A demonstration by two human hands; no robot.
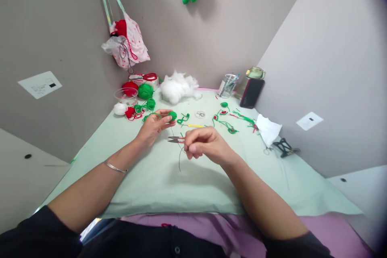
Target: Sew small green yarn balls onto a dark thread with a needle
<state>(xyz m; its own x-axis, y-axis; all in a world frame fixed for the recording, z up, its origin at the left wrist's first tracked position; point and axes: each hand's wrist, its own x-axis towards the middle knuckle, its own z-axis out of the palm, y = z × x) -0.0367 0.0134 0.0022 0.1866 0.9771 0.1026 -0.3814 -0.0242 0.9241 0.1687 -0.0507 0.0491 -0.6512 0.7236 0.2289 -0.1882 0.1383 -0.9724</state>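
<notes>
A small green crocheted ball is pinched between the fingertips of my left hand. From the ball a thin dark thread runs down towards my right hand, its loose end hanging below. My right hand is closed, with small orange-handled snips sticking out to its left, blades apart. Whether its fingertips also pinch the thread is too small to tell. A yellow-handled crochet hook lies just beyond my right hand, near a curled green yarn piece.
White stuffing sits at the back, with green yarn and a clear tub to its left. Rightward are green pieces, a pen jar, a phone, white cloth and a black clip.
</notes>
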